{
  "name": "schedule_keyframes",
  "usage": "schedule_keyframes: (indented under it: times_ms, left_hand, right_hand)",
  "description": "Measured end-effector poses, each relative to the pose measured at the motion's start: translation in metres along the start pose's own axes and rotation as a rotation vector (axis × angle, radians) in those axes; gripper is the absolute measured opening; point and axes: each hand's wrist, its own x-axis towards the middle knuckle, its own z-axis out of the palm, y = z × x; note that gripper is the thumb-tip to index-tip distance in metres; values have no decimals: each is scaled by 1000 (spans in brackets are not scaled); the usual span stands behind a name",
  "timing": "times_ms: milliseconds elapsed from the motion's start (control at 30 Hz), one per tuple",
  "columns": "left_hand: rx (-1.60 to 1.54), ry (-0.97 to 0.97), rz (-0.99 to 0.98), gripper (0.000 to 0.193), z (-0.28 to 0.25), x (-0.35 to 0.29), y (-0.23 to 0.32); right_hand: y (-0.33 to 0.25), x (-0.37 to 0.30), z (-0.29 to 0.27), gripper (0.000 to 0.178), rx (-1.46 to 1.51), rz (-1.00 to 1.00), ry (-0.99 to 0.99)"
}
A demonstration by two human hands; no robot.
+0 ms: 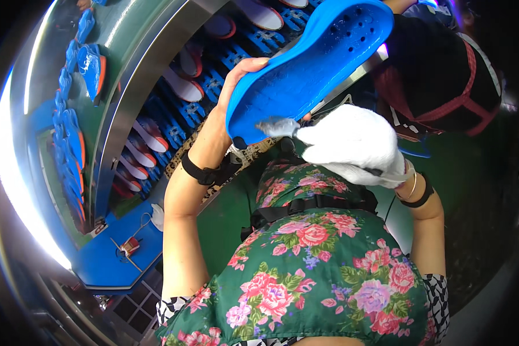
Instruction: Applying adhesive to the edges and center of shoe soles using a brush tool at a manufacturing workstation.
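A blue clog-like shoe with small round holes near one end is held up in front of me, its hollow side showing a glossy, wet-looking surface. My left hand, bare, grips its left edge, thumb side up and the other fingers mostly hidden behind it. In a white glove, my right hand is closed around a small brush. The brush's greyish bristles lie at the shoe's lower end, touching or nearly touching the inside. Most of the brush handle is hidden by the glove.
Beyond the shoe, a metal-edged rack or line carries pale soles and blue parts in rows. Several blue shoes with orange edges show at the left. A blue table stands lower left. Another person is close by at upper right.
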Motion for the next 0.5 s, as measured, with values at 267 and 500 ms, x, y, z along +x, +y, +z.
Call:
schedule_keyframes:
  times_ms: [267, 500]
  left_hand:
    - [-35, 7, -24, 84, -6, 1, -3]
    - [-31, 63, -7, 92, -17, 6, 3]
  right_hand:
    - [-2, -7, 3, 31, 53, 9, 10]
    - [1, 6, 6, 22, 115, 41, -111]
